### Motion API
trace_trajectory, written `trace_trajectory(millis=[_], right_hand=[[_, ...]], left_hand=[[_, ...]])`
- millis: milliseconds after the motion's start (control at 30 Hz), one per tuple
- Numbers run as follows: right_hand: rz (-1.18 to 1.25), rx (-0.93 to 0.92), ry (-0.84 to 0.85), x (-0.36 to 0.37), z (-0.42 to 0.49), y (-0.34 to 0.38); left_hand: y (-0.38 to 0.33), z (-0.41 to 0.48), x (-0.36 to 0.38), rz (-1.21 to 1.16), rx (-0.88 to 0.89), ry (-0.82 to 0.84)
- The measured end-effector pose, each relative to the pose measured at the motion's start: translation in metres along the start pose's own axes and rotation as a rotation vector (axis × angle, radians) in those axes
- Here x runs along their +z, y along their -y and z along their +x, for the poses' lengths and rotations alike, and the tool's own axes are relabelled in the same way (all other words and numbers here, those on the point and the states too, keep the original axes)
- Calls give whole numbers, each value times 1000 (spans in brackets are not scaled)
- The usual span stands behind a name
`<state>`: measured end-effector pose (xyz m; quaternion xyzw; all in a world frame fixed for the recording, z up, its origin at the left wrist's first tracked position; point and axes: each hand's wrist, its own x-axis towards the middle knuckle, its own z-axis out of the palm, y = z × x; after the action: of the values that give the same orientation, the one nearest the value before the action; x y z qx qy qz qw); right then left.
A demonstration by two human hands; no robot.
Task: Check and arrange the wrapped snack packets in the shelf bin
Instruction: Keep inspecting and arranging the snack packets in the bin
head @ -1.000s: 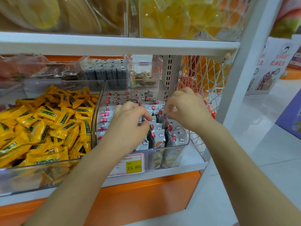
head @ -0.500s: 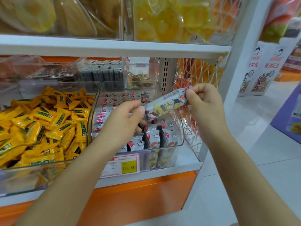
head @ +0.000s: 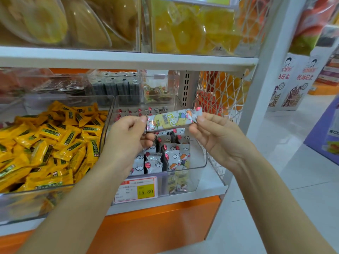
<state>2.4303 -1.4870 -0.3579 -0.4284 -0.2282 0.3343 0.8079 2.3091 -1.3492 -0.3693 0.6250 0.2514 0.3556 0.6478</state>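
A long snack packet (head: pixel 173 120), silver with a yellow panel and cartoon figures, is held level above the clear shelf bin (head: pixel 202 162). My left hand (head: pixel 128 138) pinches its left end between thumb and fingers. My right hand (head: pixel 216 136) pinches its right end. Inside the bin stand several more wrapped packets (head: pixel 170 156) with white clouds and red dots, upright in rows. My left hand hides part of the bin's left half.
A bin of yellow packets (head: pixel 47 143) sits to the left. A price tag (head: pixel 136 189) reading 15.80 hangs on the bin front. White wire mesh (head: pixel 222 99) closes the shelf's right side. A white shelf board (head: pixel 128 58) runs overhead, with smaller clear boxes (head: pixel 157 88) behind.
Both hands were down in the bin a second ago. They have lifted one packet out and turned it level, face toward me, a little higher than half a second ago.
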Motion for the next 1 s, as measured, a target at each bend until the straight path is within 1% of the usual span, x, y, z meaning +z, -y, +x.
trace_trajectory(millis=[133, 300, 467, 567, 667, 833, 1000], right_hand=[[69, 38, 10, -2, 0, 0], [159, 46, -52, -2, 1, 1], [178, 9, -113, -4, 2, 2], [85, -42, -124, -5, 2, 2], [7, -89, -146, -5, 0, 2], [-79, -158, -180, -5, -1, 1], [-246, -172, -160, -4, 0, -3]], left_hand=[[-2, -1, -1, -68, -35, 0], [-9, -2, -1, -249, -97, 32], [-12, -2, -3, -332, -98, 127], [-12, -4, -3, -304, -27, 186], [-13, -5, -3, -223, 68, 231], [-12, -5, -4, -106, 174, 185], [-8, -3, -6, -30, 205, 147]])
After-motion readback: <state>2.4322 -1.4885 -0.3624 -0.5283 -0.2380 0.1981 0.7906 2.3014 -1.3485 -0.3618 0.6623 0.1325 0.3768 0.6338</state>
